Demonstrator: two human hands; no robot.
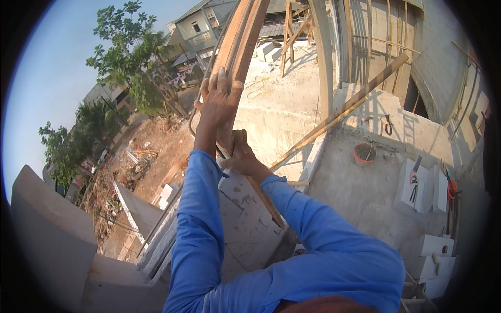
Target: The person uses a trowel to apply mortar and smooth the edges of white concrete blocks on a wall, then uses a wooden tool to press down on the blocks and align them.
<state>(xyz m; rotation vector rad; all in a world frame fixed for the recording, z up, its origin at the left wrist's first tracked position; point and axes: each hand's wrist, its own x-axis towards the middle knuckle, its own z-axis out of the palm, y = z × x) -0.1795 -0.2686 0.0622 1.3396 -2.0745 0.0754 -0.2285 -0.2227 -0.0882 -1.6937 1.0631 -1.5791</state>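
- Well to the right of the right hand, a red bucket stands on the concrete floor; it holds a dark grey material, and a thin pale stick leans in it.
- Farther right of both hands, an orange-red object sits by the white blocks; whether it is a container is too small to tell.
- The far end of the wooden beam is cut off by the upper edge; its underside is hidden, and whether the timber piece below the right hand belongs to it cannot be told.
- The beam lies beneath the left hand and runs away ahead of it; this hand is spread flat across the upper face, while the right hand, nearer the body, clasps the lower part, its fingertips partly out of sight.
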